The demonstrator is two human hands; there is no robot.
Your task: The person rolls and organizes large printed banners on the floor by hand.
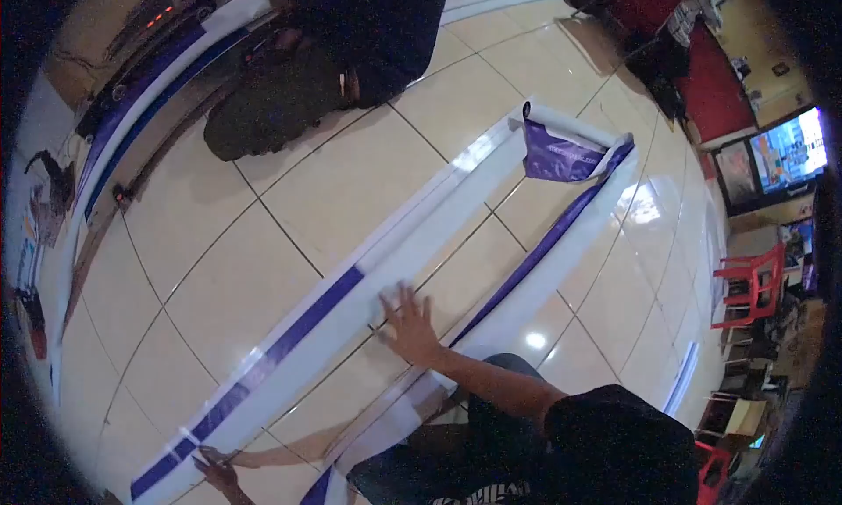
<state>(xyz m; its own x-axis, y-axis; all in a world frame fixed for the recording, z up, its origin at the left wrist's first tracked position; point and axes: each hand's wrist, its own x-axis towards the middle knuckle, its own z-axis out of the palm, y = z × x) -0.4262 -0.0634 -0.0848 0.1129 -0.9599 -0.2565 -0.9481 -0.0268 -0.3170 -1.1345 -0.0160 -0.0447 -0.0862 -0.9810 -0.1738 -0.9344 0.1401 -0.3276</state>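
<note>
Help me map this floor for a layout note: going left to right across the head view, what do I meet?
Left hand → right hand flat on the white strip → folded purple flap → red chair.

Long white vinyl banner strip (412, 251): purple stripe down its length. Second white banner strip (570, 259): purple edge band, and its folded purple end (561, 159) has pale lettering. Glossy cream tiled floor (289, 181): dark grout grid. Red plastic chairs (745, 286).
</note>
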